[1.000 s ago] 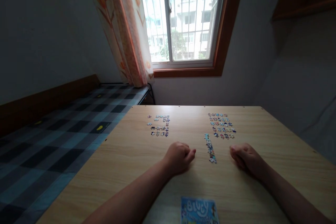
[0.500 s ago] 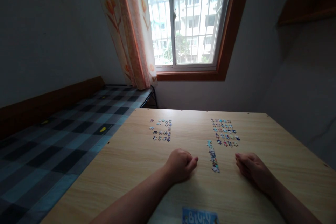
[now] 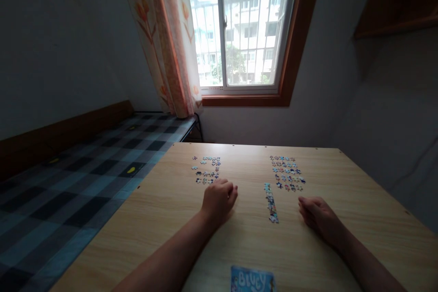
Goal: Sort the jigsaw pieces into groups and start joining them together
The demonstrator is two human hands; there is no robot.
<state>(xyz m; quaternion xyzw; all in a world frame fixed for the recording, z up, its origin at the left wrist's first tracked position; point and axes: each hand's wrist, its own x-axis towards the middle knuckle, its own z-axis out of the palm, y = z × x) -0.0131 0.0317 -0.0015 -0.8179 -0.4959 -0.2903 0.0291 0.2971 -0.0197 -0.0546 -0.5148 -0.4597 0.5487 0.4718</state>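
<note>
My left hand [image 3: 219, 200] is closed, fingers curled down, just in front of the left group of puzzle pieces [image 3: 207, 174], covering part of its near edge. What it holds, if anything, is hidden. On the right, my right hand [image 3: 318, 216] rests low over the table with its fingers curled together, and their inner side cannot be seen. Between the hands lies a narrow joined puzzle strip [image 3: 271, 203], closer to my right hand. Beyond it, loose puzzle pieces [image 3: 286, 173] form several rows. None of the pieces is visibly in either hand.
The light wooden table [image 3: 239, 237] carries a blue card or box [image 3: 253, 279] marked "Bluey" at the near edge. A bed with a checked cover [image 3: 102, 173] stands along the left. Behind the table are a window [image 3: 249, 32] and a curtain [image 3: 171, 45].
My left hand has moved left and slightly forward, away from the strip and up to the left group. My right hand keeps its place by the strip; the view has shifted slightly.
</note>
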